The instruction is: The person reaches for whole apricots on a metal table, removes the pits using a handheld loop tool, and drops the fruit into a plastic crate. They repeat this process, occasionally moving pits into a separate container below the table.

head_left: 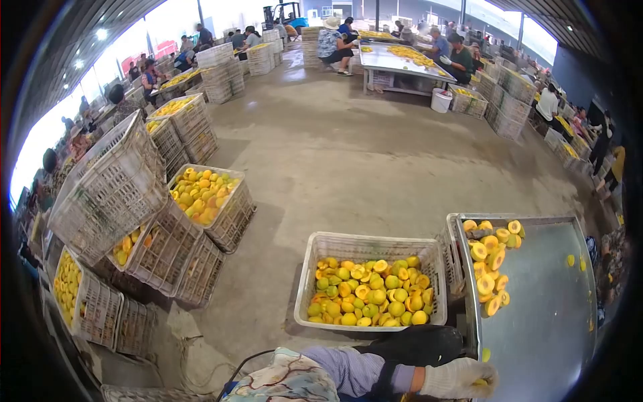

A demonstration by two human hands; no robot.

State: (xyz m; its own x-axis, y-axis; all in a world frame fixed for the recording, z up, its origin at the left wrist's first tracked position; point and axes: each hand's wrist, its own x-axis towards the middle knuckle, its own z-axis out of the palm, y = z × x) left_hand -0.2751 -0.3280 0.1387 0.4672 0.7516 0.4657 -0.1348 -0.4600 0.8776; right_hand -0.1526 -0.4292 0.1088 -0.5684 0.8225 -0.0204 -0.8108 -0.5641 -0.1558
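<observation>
My left hand (461,379), in a white knitted glove, reaches over the near left edge of a metal-topped table (536,328). Its fingers are curled around a yellow piece of peach, of which only a small part shows. Halved yellow peaches (492,261) lie along the left side of the tabletop, their cut faces showing round hollows. A greenish peach piece (485,354) rests just beyond the glove. Left of the table, a white plastic crate (368,240) holds many yellow and green peach halves. My right hand is outside the view.
Crates of peaches (228,214) stand in stacks at the left, one empty crate (110,184) tilted on top. Concrete floor (301,161) stretches ahead. Farther back, people work at a white table (395,63) beside a white bucket (441,100). A blue forklift (287,13) stands behind.
</observation>
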